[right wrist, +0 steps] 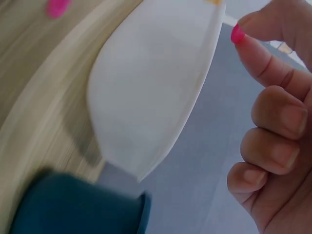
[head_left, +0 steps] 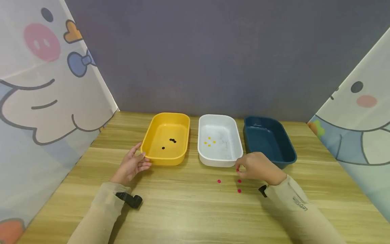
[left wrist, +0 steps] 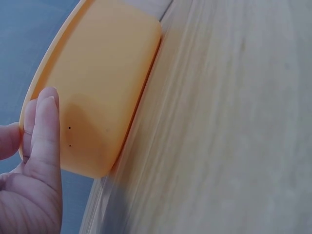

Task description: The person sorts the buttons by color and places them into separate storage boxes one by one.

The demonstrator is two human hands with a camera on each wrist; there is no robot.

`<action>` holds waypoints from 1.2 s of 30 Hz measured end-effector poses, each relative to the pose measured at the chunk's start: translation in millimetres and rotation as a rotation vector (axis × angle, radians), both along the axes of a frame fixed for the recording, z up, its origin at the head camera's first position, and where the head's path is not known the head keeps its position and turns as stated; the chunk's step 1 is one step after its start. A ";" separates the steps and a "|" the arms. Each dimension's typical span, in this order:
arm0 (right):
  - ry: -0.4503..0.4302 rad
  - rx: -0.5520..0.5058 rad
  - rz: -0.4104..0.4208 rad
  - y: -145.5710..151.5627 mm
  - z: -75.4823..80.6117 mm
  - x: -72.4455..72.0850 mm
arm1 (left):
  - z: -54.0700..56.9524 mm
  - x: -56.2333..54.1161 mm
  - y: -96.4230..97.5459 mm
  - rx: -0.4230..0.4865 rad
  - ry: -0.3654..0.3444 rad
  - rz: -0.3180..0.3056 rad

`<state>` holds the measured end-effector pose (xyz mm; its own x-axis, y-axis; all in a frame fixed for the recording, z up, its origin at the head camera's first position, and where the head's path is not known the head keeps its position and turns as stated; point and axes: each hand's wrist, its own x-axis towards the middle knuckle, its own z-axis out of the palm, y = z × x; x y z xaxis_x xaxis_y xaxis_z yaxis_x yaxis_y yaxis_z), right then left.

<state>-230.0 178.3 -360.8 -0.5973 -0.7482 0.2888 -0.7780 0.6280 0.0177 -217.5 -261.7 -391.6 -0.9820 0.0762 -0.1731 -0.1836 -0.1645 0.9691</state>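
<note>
At the near left corner of the yellow tray (head_left: 166,161), my left hand (head_left: 131,166) holds the rim, thumb on one side and fingers along the outer wall (left wrist: 102,97). Between thumb and index finger, my right hand (head_left: 257,166) pinches a small pink disc (right wrist: 237,34). This hand is at the near right corner of the white tray (head_left: 217,163), its other fingers curled. Pink discs lie on the table below it, one (head_left: 219,181) to the left and two (head_left: 239,191) nearer the right hand. Several black discs (head_left: 163,148) lie inside the yellow tray, several yellow discs (head_left: 209,145) inside the white one.
A dark blue tray (head_left: 265,135) stands right of the white tray, partly behind my right hand. All three trays line up on the wooden table (head_left: 182,210) before a grey back panel (head_left: 195,57). Cartoon-printed panels (head_left: 61,101) flank both sides.
</note>
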 end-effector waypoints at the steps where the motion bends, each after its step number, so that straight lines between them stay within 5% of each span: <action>1: -0.003 -0.003 -0.012 4.3 0.0 0.9 | 1.1 -0.5 0.1 0.002 0.002 -0.005; 15: 0.055 -0.022 -0.137 43.9 4.2 7.9 | 8.3 1.8 -2.4 0.005 0.000 -0.004; 26: 0.060 -0.038 -0.159 53.8 4.8 -2.2 | 5.3 2.9 -3.7 0.021 -0.014 -0.009; 36: -0.035 -0.018 -0.238 62.1 25.7 -20.9 | 2.1 0.0 0.2 0.024 -0.012 -0.017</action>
<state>-251.0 240.4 -335.1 -0.7661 -0.5802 0.2765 -0.6081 0.7936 -0.0197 -217.5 -261.6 -389.6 -0.9783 0.0971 -0.1830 -0.1984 -0.1844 0.9626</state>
